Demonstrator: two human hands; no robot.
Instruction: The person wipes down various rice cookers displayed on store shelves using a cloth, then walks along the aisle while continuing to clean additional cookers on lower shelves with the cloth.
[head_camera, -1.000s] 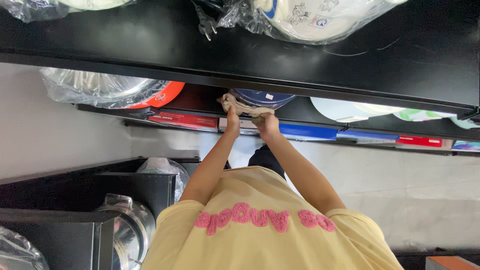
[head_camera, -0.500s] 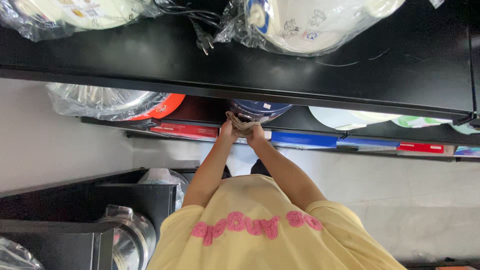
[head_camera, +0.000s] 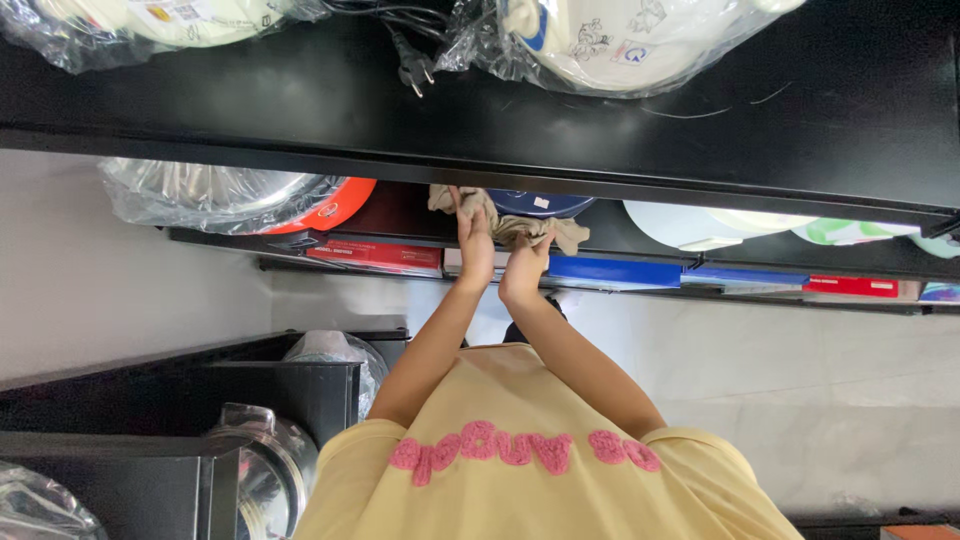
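At the far left a plastic-wrapped steel pot with an orange rim (head_camera: 235, 198) sits on the lower black shelf (head_camera: 400, 215), above a red flat box (head_camera: 375, 256) on the shelf edge. Next comes my left hand (head_camera: 474, 240): its fingers are curled shut on the left part of a beige cloth (head_camera: 500, 222), pressing it against the dark blue round appliance (head_camera: 535, 204) that sits on that shelf. Just beside it, my right hand (head_camera: 524, 268) has its fingers closed on the cloth's other part, whose loose end hangs out to the right. The cloth lies bunched across the front of the blue appliance, touching it. Further right stand a white round appliance (head_camera: 700, 225) and blue and red boxes (head_camera: 640, 270). On the upper shelf (head_camera: 600, 140), a wrapped white cooker (head_camera: 620, 40) and a loose plug (head_camera: 415, 68).
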